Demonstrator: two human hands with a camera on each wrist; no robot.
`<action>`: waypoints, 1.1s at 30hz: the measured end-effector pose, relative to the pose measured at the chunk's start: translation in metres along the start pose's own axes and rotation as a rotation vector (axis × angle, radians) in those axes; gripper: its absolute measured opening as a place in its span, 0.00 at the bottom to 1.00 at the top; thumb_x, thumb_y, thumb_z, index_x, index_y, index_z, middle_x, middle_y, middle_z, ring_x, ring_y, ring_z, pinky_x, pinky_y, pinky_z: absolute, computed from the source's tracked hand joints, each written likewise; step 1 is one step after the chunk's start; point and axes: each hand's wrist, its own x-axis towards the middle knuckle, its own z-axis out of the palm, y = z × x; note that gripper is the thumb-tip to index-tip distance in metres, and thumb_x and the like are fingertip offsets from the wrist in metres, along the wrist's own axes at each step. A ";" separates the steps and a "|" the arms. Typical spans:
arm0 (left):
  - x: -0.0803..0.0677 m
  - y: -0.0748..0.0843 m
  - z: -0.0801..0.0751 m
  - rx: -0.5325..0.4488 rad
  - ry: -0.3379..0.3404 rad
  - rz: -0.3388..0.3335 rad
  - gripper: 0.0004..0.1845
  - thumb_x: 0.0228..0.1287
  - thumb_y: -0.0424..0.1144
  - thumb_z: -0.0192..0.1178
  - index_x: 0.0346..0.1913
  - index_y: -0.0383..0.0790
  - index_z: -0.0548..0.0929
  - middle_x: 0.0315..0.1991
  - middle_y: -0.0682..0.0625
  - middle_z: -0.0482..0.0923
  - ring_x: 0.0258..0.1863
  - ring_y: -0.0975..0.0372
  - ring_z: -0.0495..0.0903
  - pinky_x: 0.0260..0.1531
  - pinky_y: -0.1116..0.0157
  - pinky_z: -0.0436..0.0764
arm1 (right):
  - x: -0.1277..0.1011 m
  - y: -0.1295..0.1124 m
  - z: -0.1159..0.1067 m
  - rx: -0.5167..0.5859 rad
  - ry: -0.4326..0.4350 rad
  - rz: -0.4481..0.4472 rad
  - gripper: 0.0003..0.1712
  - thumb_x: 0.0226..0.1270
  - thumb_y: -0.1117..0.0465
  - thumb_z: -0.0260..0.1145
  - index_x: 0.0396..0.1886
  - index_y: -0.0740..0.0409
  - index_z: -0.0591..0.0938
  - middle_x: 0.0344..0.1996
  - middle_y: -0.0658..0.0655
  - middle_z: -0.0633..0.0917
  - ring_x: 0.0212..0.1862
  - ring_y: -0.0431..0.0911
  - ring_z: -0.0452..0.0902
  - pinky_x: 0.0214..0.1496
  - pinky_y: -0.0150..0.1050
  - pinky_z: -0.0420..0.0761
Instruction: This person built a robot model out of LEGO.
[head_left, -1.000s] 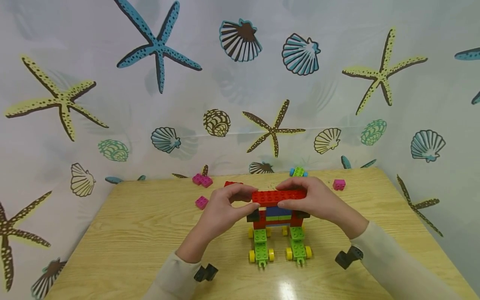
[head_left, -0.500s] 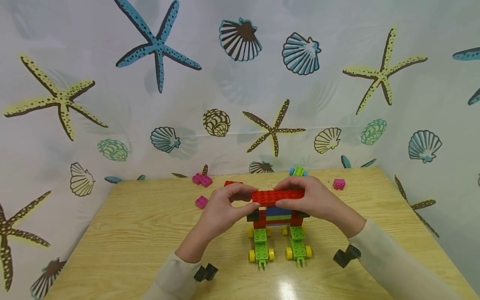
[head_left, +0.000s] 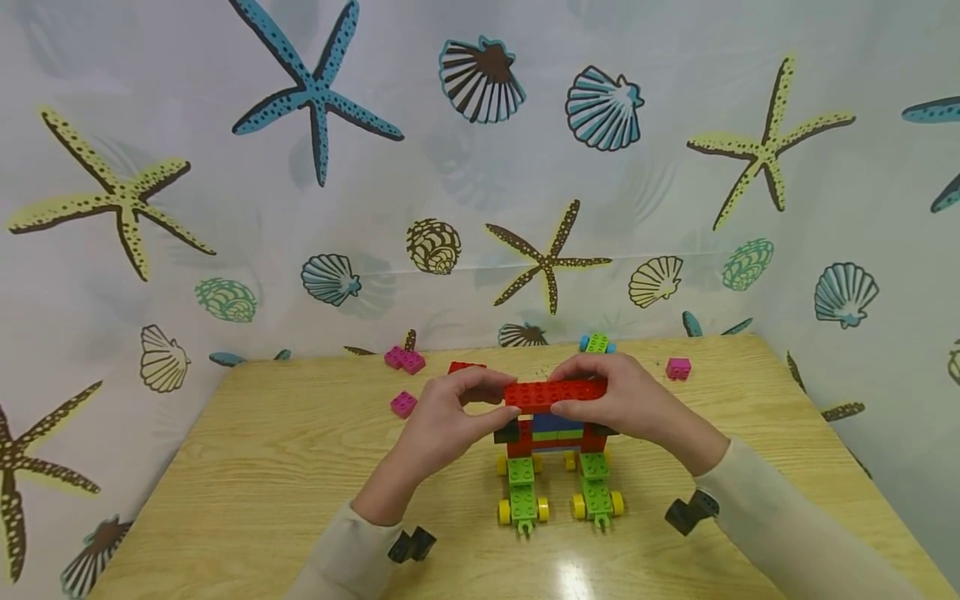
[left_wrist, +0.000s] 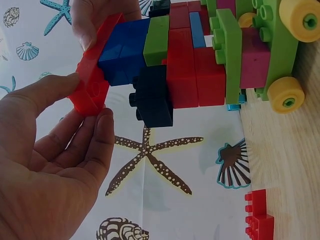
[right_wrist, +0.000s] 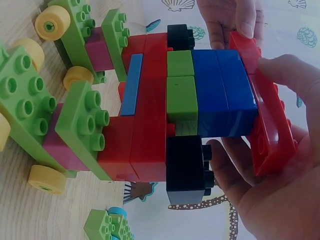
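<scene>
Red plate (head_left: 557,392) tops the block build (head_left: 555,442): blue, green, red and black bricks beneath, lime-green wheelbases (head_left: 522,496) with yellow wheels. Pink bricks (head_left: 404,360) dot the pale wood-grain table (head_left: 262,467). Behind, a white curtain (head_left: 225,208) printed with blue and yellow starfish, teal shells. Cream sleeves (head_left: 780,525).

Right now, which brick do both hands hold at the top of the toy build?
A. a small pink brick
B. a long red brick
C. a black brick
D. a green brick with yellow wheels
B: the left hand and the right hand each pinch one end of the long red brick lying across the top of the toy build.
</scene>
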 end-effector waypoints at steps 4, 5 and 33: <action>0.000 -0.001 -0.001 0.003 -0.007 0.011 0.19 0.73 0.39 0.77 0.63 0.42 0.91 0.57 0.45 0.93 0.58 0.50 0.93 0.60 0.48 0.93 | 0.001 0.001 0.000 -0.005 -0.002 0.001 0.18 0.75 0.52 0.79 0.59 0.52 0.90 0.55 0.57 0.92 0.53 0.51 0.84 0.56 0.44 0.86; 0.000 -0.001 -0.001 0.004 -0.008 0.017 0.18 0.73 0.39 0.77 0.63 0.42 0.91 0.57 0.45 0.93 0.58 0.50 0.93 0.60 0.48 0.93 | 0.001 0.001 0.000 -0.006 -0.004 0.001 0.18 0.75 0.52 0.79 0.59 0.52 0.90 0.55 0.58 0.92 0.53 0.51 0.84 0.56 0.45 0.86; -0.001 -0.002 -0.002 0.023 -0.018 0.046 0.18 0.73 0.38 0.77 0.63 0.41 0.91 0.57 0.45 0.93 0.57 0.50 0.93 0.58 0.51 0.94 | 0.003 -0.001 0.006 -0.022 0.022 0.021 0.19 0.73 0.49 0.81 0.59 0.48 0.91 0.56 0.54 0.92 0.52 0.49 0.85 0.54 0.44 0.89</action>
